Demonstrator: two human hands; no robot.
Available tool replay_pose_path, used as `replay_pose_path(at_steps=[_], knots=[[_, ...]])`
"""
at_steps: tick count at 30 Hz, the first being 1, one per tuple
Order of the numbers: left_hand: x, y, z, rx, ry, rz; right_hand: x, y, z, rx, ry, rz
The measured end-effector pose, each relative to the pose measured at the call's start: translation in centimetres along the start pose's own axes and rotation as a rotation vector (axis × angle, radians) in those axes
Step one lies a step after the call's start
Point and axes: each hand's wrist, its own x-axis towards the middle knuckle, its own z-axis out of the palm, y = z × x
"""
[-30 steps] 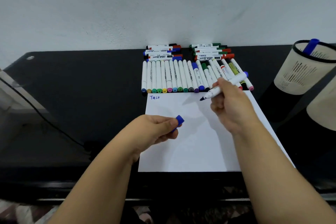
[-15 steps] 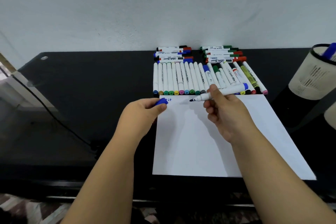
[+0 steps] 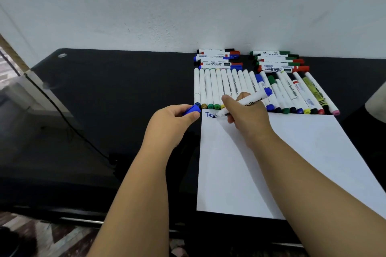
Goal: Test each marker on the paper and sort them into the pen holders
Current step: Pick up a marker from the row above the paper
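Gripping an uncapped blue marker (image 3: 248, 101), right hand (image 3: 246, 117) has its tip on the paper's (image 3: 292, 162) top-left corner by blue writing (image 3: 211, 115). Left hand (image 3: 171, 125) pinches the blue cap (image 3: 192, 109) just left of the paper. Marker rows (image 3: 261, 89) lie beyond, on the black table (image 3: 114, 100).

blue marker (image 3: 249, 100) | uncapped, tilted | tip on white paper (image 3: 292, 162)

Marker (image 3: 248, 101) tip on paper (image 3: 292, 162)

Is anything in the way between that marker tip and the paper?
Nothing visible. The right hand holds the uncapped marker with its tip at the paper, beside the blue writing.
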Motion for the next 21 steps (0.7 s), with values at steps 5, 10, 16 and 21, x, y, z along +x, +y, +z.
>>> replay_pose_path(at_steps=[5, 10, 16, 21], knots=[[0.5, -0.7, -0.1, 0.003, 0.018, 0.0, 0.5, 0.7, 0.7, -0.032, 0.029, -0.064], [1.1, -0.8, 0.0, 0.037, 0.034, -0.001, 0.6, 1.2, 0.8, -0.048, 0.007, -0.102], [1.2, -0.9, 0.3, 0.053, 0.036, 0.01, 0.5, 1.6, 1.1, -0.085, -0.014, -0.138], [1.1, -0.9, 0.2, 0.045, 0.048, 0.017, 0.4, 1.6, 1.2, -0.14, -0.032, -0.164]])
